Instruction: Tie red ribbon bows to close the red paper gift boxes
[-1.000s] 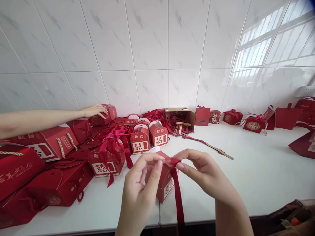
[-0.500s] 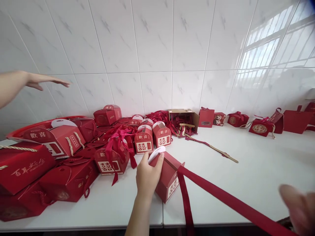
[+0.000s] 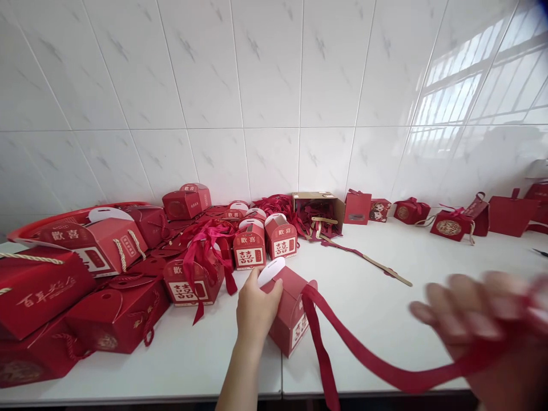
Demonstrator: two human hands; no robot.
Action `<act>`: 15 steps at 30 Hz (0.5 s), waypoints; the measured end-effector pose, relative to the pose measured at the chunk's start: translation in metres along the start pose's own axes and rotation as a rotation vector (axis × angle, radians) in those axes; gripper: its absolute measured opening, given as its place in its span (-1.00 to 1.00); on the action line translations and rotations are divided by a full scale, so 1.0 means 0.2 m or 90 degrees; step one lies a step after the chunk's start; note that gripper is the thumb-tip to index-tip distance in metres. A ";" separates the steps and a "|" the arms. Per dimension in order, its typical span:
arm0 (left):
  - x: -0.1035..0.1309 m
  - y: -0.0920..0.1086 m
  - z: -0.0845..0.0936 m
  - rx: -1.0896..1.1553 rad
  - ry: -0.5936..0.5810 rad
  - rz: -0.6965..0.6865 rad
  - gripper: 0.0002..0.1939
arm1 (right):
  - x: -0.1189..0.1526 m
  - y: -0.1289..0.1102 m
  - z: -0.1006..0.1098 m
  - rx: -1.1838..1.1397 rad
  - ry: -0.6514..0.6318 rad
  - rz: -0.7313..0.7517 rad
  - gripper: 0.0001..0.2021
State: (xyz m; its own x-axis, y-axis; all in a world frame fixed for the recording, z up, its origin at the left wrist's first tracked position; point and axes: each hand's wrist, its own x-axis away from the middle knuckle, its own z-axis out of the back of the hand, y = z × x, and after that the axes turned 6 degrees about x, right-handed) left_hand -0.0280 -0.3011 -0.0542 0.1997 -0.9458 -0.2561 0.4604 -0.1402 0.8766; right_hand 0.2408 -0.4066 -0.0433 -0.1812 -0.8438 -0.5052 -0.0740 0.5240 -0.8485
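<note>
My left hand (image 3: 258, 305) is closed on the near side of a small red gift box (image 3: 283, 325), by its white-lined top tab. The box stands tilted to my view on the white table and bears a double-happiness label. A red ribbon (image 3: 363, 348) comes out of the slot at the box's right end; one tail hangs over the table's front edge. The other length sags across to my right hand (image 3: 483, 325), which is blurred by motion, with curled fingers around the ribbon.
Left of me are stacked red gift boxes (image 3: 120, 317) and a red tray (image 3: 51, 220). Beyond my left hand stand finished-looking boxes (image 3: 249, 245) and loose ribbons (image 3: 209, 240). A cardboard box (image 3: 319, 197) of ribbons sits by the wall, with more red boxes (image 3: 449, 225) to the right.
My right hand has risen and come further into view; the ribbon has gone from taut to slack. A forearm and hand at the upper left have left the view. My left hand stays on the box.
</note>
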 end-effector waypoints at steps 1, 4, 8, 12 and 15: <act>0.00 0.00 0.00 -0.001 -0.003 0.000 -0.67 | -0.05 -0.04 -0.11 -0.059 -0.041 -0.034 -0.89; 0.01 0.00 0.00 -0.004 -0.016 0.006 -0.66 | -0.15 -0.07 -0.40 -0.091 -0.142 -0.184 -0.85; 0.03 0.02 -0.01 -0.030 -0.014 0.013 -0.59 | -0.23 0.06 -0.60 -0.138 -0.185 -0.274 -0.76; 0.05 0.05 0.00 -0.050 -0.054 0.003 -0.54 | -0.26 0.21 -0.66 -0.160 -0.178 -0.313 -0.75; 0.06 0.05 0.02 -0.043 -0.070 0.000 -0.56 | -0.27 0.25 -0.67 -0.130 -0.187 -0.335 -0.78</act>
State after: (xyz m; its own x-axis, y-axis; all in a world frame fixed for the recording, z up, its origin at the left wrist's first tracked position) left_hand -0.0248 -0.3143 -0.0468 0.1053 -0.9728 -0.2062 0.5189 -0.1231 0.8459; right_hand 0.1152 -0.3196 -0.0380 0.2042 -0.9760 -0.0762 -0.2712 0.0183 -0.9623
